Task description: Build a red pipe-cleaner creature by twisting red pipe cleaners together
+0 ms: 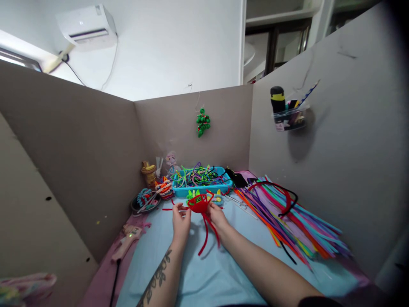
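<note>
Between my two hands is a red pipe-cleaner piece (198, 206), held above the blue cloth (204, 273). It has a dense rounded body, a small open frame at its top and loose red strands sticking out to the left and hanging below. My left hand (181, 222) pinches it at the left side, thumb and fingers closed near a strand. On the right, my right hand (217, 216) grips its other edge, the fingertips partly hidden behind it. Just behind stand green and yellow fuzzy pieces (193, 195), partly covered by the red work.
A blue tray (201, 190) of tangled pipe cleaners stands at the back. Many coloured pipe cleaners (287, 221) are spread at right, beside metal scissors (241, 204). A pink glue gun (128, 243) with a cord lies at left, near a dark bowl (145, 207). Grey panels enclose the table.
</note>
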The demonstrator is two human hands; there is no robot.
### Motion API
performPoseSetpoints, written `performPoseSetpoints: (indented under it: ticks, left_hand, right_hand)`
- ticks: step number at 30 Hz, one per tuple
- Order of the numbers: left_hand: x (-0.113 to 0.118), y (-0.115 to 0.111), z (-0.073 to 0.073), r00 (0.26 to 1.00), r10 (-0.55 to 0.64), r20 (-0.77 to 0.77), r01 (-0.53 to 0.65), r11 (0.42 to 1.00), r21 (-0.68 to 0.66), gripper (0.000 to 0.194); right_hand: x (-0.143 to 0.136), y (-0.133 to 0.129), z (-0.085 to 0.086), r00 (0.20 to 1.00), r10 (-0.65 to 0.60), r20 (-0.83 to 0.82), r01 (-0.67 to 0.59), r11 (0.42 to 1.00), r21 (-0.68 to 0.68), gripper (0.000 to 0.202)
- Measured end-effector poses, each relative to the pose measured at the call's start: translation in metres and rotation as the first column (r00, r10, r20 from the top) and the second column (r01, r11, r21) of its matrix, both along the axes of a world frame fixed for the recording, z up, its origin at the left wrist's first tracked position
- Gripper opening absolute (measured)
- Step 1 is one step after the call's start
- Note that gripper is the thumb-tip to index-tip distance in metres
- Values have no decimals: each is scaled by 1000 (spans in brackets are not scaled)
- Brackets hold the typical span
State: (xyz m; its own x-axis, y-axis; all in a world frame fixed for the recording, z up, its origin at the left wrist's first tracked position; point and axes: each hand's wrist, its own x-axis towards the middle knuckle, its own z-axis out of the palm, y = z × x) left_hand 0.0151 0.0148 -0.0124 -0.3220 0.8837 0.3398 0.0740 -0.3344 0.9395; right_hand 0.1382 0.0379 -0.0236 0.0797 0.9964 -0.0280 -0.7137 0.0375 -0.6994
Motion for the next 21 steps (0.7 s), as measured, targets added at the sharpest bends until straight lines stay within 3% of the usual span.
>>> performPoseSetpoints:
  ticks: [3, 7, 12, 16, 21]
  left_hand:
    - [6, -6, 5, 981, -141, 132, 154, 983, -101, 41]
    - [11, -13, 11, 904, -314, 291, 346, 936, -64, 57]
    - [5, -10, 11, 877, -298, 377, 339, 940, -45, 62]
    - [0, -9, 13, 875, -301, 379, 352, 933, -73, 53]
    - [0, -16, 23, 873, -367, 320, 425, 895, -133, 58]
  right_hand:
    - [3, 3, -1, 995, -100, 19, 100, 995, 18, 32]
    - [3, -3, 1, 962, -161, 218, 130, 980, 151, 29]
    - [2, -9, 2, 866, -188, 462, 73, 964, 256, 29]
    - [7, -14, 10, 760, -336, 556, 92, 903, 419, 17]
    - [10, -23, 20, 664, -348, 662, -42, 866, 498, 9]
